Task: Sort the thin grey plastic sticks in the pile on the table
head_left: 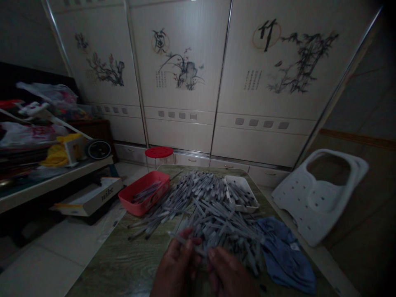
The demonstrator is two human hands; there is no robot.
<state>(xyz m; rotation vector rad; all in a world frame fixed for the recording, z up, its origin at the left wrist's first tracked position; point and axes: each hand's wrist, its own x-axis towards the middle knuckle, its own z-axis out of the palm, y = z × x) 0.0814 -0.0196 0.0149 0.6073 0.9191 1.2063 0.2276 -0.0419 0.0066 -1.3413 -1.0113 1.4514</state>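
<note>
Near the table's front edge, my left hand [176, 262] pinches a slim translucent pen [175, 236] between thumb and fingers. My right hand [228, 270] is closed at the pen's other end, where the fingertips hide it. Just beyond both hands spreads a large heap of similar pens [213, 218], grey and clear, some with dark ends. A red plastic basket [136, 208] with some pens in it stands left of the heap. To the right, a white tray [249, 208] holds more pens.
A crumpled blue cloth [284, 258] lies on the wood-grain table [114, 264] to the right. Beyond the table are a red stool [159, 152] and sliding wardrobe doors [182, 136]. A white plastic chair [321, 198] leans at right; a shoe box [95, 198] sits low at left.
</note>
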